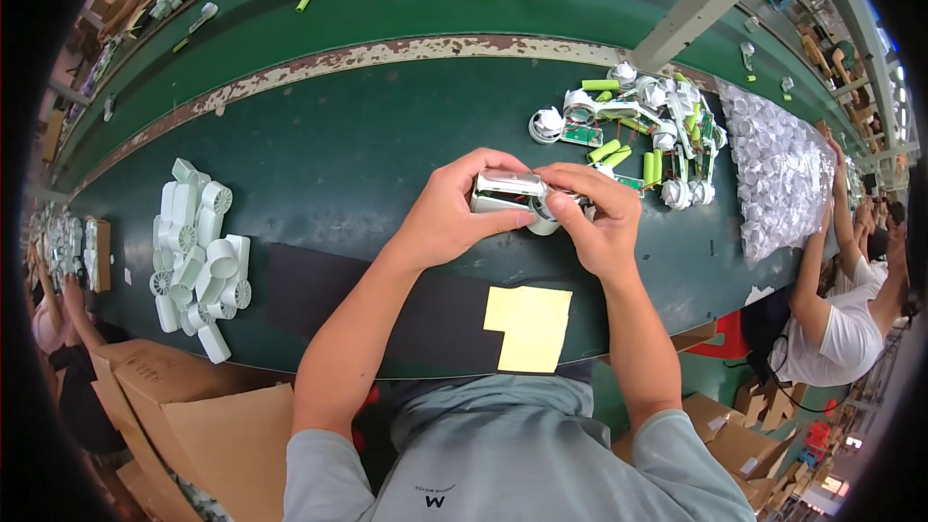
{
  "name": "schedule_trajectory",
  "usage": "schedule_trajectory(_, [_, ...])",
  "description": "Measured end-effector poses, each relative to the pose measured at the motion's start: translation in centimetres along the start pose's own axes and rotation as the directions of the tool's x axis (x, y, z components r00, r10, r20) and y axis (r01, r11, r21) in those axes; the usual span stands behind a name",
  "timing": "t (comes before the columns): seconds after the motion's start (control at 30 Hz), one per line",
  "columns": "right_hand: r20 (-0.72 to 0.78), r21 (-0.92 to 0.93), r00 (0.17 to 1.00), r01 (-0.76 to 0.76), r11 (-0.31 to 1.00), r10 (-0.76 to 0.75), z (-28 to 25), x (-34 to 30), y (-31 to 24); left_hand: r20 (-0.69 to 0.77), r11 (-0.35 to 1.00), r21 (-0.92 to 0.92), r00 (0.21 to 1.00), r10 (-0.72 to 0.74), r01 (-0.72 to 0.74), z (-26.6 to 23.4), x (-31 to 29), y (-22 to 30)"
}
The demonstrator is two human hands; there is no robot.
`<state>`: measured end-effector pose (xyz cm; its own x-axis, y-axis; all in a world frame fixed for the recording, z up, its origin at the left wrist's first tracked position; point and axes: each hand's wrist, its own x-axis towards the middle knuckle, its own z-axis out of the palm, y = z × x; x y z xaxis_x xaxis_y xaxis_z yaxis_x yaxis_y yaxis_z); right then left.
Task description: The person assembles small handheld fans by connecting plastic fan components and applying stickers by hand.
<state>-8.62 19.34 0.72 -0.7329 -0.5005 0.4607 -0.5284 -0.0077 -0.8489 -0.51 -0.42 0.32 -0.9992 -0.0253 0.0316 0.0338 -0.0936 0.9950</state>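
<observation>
Over the middle of the green worktable, my two hands hold a small white plastic fan housing, with inner parts showing along its open side. My left hand is closed round the handle end, its thumb underneath. My right hand grips the round head end; its fingers hide part of it. Just beyond that hand lies a heap of fan inner assemblies with white motor heads, green circuit boards and yellow-green battery cells. To the left sits a pile of pale green-white housing shells, some with round grilles.
A black mat with yellow paper lies at the front edge. At right is a clear bag of white parts. Past a worn ledge, a green conveyor carries assemblies. A metal post, cardboard box and co-workers flank me.
</observation>
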Motion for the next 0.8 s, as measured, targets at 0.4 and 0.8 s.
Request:
schedule_trajectory(0.4, [-0.011,-0.081,0.999,0.050,0.995,-0.051,0.50,-0.15,0.02,-0.009,0.996,-0.085,0.999,-0.036,0.035,0.07,0.04,0.16])
schedule_trajectory(0.8, [-0.042,-0.104,0.996,0.069,0.992,-0.074,0.19,-0.43,-0.53,-0.059,1.000,0.002,0.998,0.010,-0.010,0.77,0.31,0.30])
